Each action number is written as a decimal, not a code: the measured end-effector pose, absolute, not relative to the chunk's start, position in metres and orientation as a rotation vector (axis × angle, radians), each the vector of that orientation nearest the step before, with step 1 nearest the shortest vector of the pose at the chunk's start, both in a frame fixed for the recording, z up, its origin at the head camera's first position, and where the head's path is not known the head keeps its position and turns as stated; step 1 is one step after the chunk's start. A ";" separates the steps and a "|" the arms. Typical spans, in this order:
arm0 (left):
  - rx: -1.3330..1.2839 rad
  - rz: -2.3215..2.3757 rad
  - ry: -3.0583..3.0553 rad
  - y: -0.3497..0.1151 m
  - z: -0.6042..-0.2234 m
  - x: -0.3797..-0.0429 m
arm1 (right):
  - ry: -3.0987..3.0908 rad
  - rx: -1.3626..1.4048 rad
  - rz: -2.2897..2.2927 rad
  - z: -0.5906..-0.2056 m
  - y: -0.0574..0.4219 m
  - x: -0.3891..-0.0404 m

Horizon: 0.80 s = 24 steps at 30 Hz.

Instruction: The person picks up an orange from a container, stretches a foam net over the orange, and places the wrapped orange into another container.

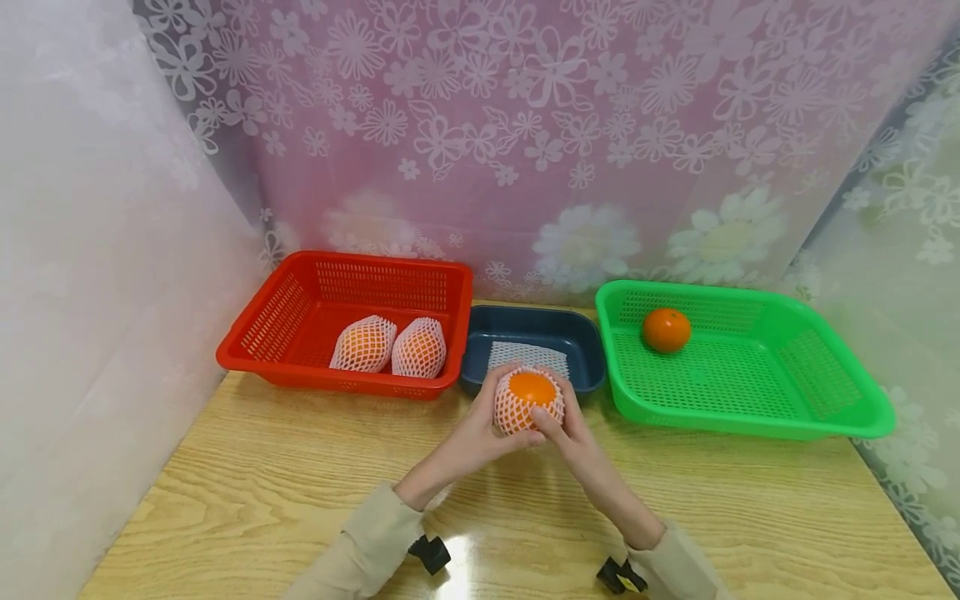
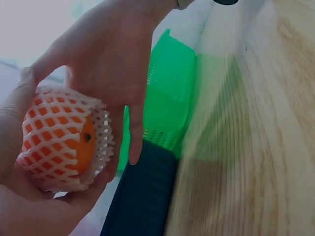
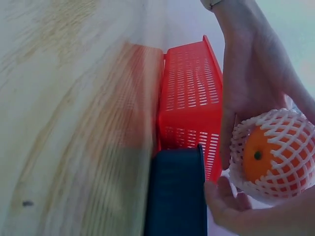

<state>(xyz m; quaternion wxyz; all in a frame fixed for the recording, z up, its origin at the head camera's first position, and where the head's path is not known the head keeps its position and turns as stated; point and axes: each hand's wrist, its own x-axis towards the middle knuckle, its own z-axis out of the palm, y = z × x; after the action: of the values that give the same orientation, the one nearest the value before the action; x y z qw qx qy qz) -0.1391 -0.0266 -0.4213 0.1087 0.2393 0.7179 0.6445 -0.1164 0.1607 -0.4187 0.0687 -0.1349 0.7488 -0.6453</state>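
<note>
Between both hands, in front of the dark blue basin (image 1: 592, 350), is an orange (image 1: 532, 387) in a white foam net (image 1: 513, 412). The net wraps its sides, while bare peel shows at the top. My left hand (image 1: 483, 433) grips it from the left and my right hand (image 1: 573, 429) from the right, its thumb on the net. Both wrist views show the stem end of the orange (image 3: 256, 156) through the net's opening. Another foam net (image 1: 528, 356) lies flat in the basin, partly hidden behind the hands.
At the left, a red basket (image 1: 300, 367) holds two netted oranges (image 1: 365, 344). To the right, a green basket (image 1: 750, 421) holds one bare orange (image 1: 667, 330). All stand on a wooden table (image 1: 300, 467) before a floral curtain (image 1: 487, 125).
</note>
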 end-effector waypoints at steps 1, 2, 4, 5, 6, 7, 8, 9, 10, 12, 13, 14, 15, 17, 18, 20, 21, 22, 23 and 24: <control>0.712 1.881 2.122 -0.027 -0.421 -0.139 | 2.265 -0.410 -1.936 -0.418 0.161 -0.116; 0.723 1.871 2.124 -0.028 -0.421 -0.139 | 2.278 -0.412 -1.928 -0.418 0.161 -0.116; 0.750 1.844 2.129 -0.029 -0.421 -0.140 | 2.287 -0.421 -1.914 -0.418 0.160 -0.116; 0.769 1.831 2.135 -0.030 -0.421 -0.141 | 2.287 -0.426 -1.908 -0.417 0.160 -0.115; 0.788 1.813 2.147 -0.031 -0.421 -0.141 | 2.276 -0.438 -1.907 -0.417 0.160 -0.115; 0.804 1.797 2.157 -0.031 -0.421 -0.142 | 2.270 -0.439 -1.902 -0.417 0.159 -0.115; 0.819 1.785 2.161 -0.032 -0.422 -0.142 | 2.263 -0.439 -1.899 -0.417 0.159 -0.114; 0.833 1.774 2.167 -0.032 -0.421 -0.143 | 2.250 -0.439 -1.900 -0.417 0.159 -0.114; 0.842 1.767 2.172 -0.033 -0.422 -0.143 | 2.250 -0.442 -1.898 -0.417 0.158 -0.113; 0.840 1.762 2.180 -0.033 -0.421 -0.144 | 2.262 -0.465 -1.891 -0.417 0.159 -0.113; 0.835 1.764 2.188 -0.034 -0.420 -0.144 | 2.274 -0.484 -1.887 -0.416 0.159 -0.113; 0.830 1.772 2.201 -0.035 -0.418 -0.145 | 2.283 -0.507 -1.890 -0.415 0.160 -0.113; 0.821 1.781 2.221 -0.036 -0.415 -0.146 | 2.298 -0.537 -1.891 -0.414 0.160 -0.113; 0.783 1.818 2.270 -0.044 -0.408 -0.149 | 2.317 -0.615 -1.903 -0.412 0.162 -0.114; 0.756 1.841 2.301 -0.049 -0.403 -0.151 | 2.323 -0.652 -1.912 -0.411 0.163 -0.114; 0.675 1.892 2.377 -0.065 -0.393 -0.158 | 2.337 -0.703 -1.922 -0.409 0.165 -0.116; 0.623 1.918 2.417 -0.075 -0.388 -0.161 | 2.345 -0.718 -1.924 -0.408 0.167 -0.117; 0.563 1.938 2.462 -0.087 -0.383 -0.165 | 2.342 -0.728 -1.931 -0.407 0.168 -0.118; 0.508 1.957 2.500 -0.100 -0.378 -0.169 | 2.338 -0.732 -1.935 -0.406 0.170 -0.119; 0.446 1.961 2.557 -0.113 -0.373 -0.174 | 2.340 -0.727 -1.936 -0.405 0.172 -0.119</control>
<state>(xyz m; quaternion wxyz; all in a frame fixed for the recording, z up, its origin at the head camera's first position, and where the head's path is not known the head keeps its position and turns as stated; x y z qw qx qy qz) -0.1739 -0.1131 -0.3733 -0.0556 0.1369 0.7849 0.6018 -0.1194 0.1716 -0.4053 0.0093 -0.2327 0.7493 -0.6199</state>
